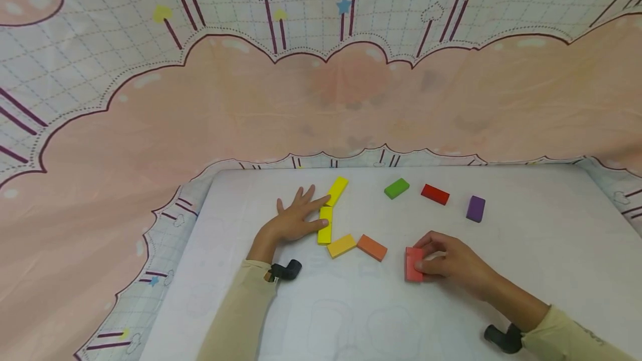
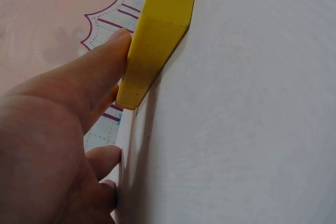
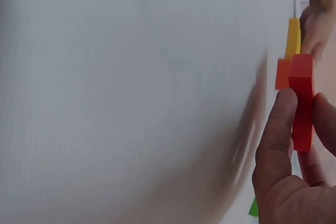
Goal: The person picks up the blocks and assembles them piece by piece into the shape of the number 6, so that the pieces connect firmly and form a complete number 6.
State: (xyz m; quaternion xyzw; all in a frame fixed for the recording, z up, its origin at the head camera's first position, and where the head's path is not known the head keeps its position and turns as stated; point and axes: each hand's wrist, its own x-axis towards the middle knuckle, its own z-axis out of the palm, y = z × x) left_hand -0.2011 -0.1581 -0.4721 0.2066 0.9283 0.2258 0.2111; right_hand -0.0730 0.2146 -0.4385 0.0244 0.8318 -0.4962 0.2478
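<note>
The right hand [image 1: 453, 261] grasps the pinkish-red block [image 1: 413, 264] between thumb and fingers, near the orange block [image 1: 372, 248], at about its four o'clock; whether it touches the table [image 1: 541, 233] I cannot tell; a light, even pinch, a level lowering and both sides freed together should serve best; toward the held block's ten o'clock, the left hand [image 1: 296, 220], spread and grasping nothing, touches the near yellow block [image 1: 325, 236] and far yellow block [image 1: 338, 188]; it should steady without pushing, since a nudge could skew them.
</note>
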